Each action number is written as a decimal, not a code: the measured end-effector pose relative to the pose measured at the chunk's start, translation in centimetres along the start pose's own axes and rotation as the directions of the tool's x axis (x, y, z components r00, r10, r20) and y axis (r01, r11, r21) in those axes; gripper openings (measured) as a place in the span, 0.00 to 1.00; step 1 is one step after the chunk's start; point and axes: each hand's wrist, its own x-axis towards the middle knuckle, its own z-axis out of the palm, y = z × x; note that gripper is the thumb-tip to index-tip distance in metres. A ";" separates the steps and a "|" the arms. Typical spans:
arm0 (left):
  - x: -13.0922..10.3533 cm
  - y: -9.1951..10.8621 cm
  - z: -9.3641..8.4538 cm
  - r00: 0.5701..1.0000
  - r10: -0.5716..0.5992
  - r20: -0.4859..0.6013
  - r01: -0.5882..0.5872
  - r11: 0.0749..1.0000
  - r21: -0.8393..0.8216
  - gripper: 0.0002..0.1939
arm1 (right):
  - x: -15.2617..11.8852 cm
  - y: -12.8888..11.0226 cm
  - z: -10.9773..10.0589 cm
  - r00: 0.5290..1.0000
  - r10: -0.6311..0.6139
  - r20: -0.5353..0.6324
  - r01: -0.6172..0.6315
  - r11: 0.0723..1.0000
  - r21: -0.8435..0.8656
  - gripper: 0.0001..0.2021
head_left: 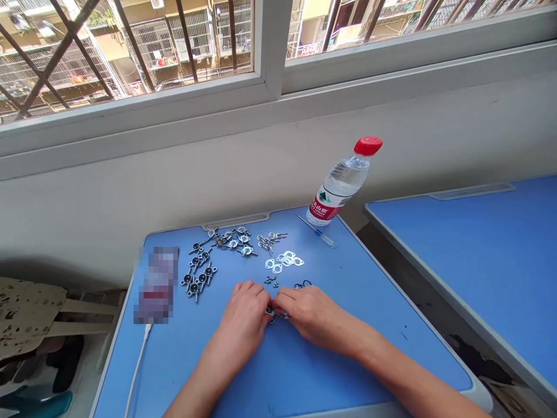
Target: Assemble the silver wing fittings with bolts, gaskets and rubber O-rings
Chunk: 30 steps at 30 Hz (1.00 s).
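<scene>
Near the middle of the blue desk, my left hand (247,310) and my right hand (310,313) meet with curled fingers around a small metal part (270,313). Fingers hide most of that part. Just beyond them are tiny screws (272,281), and flat metal plates (287,259) lie further back. Dark rings (306,283) sit right behind my right hand. Metal parts with black centres (195,278) are grouped at the left, more metal assemblies (237,241) at the back, and small metal pieces (265,241) beside them.
A water bottle (339,188) with a red cap stands at the desk's back right, a thin blue-handled tool (319,233) by its base. At the left lies a blurred phone-like object (156,284) with a white cable (138,366). Another blue desk (478,244) is at the right.
</scene>
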 end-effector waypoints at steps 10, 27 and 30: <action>-0.1 -0.3 0.4 0.999 0.016 -0.028 -0.017 0.999 -0.037 0.08 | 0.0 -0.3 -0.1 0.998 -0.053 0.022 0.055 0.993 -0.100 0.14; 0.0 0.1 -0.2 1.000 0.002 -0.002 -0.002 0.999 -0.053 0.07 | -0.4 0.1 0.7 0.995 -0.033 -0.090 0.034 0.999 0.011 0.16; 0.1 0.1 -0.1 1.000 0.003 -0.005 -0.004 0.998 -0.055 0.06 | -0.4 0.2 0.4 0.996 -0.007 -0.086 0.014 0.997 0.078 0.15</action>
